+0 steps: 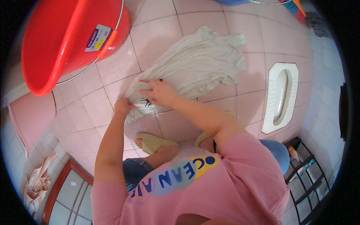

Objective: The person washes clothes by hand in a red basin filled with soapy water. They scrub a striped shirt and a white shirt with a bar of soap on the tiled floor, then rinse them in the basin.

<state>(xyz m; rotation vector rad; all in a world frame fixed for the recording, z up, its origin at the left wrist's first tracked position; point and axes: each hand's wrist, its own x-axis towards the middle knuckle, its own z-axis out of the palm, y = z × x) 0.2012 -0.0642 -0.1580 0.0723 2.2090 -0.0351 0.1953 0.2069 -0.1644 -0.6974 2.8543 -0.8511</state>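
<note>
A crumpled off-white cloth (194, 64), which looks wet, lies spread over the pink floor tiles in front of me. At its near left end, my left hand (123, 107) is closed on a bunched part of it. My right hand (160, 92) rests on the cloth just to the right, palm down with the fingers spread. Between the two hands a small dark print shows on the fabric. The far end of the cloth fans out in folds towards the upper right.
A large red plastic bucket (73, 36) with a wire handle stands at upper left. A white squat toilet (281, 98) is set in the floor at right. A black rack (306, 180) is at lower right, a pink basin (35, 118) at left. A blue bucket's edge and brush bristles show at the top.
</note>
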